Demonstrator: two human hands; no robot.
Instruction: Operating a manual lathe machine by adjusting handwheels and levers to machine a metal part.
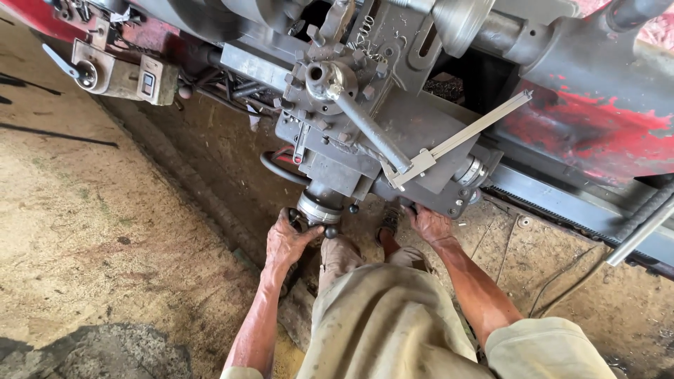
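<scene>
I look down on a grey metal lathe carriage (365, 133) with a long tool-post handle (368, 130) and a silver caliper (463, 137) lying across it. My left hand (289, 238) grips the round silver cross-slide handwheel (319, 209) at the carriage's near side. My right hand (430, 224) reaches under the carriage's lower edge and holds a dark knob there, mostly hidden by my fingers. My legs in beige trousers (379, 316) stand between the two arms.
The red and grey lathe bed (597, 126) runs to the right, with a toothed rack (554, 210) below it. A beige switch box with a lever (119, 74) hangs at upper left. Dusty concrete floor (91, 224) spreads left; thin wires (562, 284) lie at right.
</scene>
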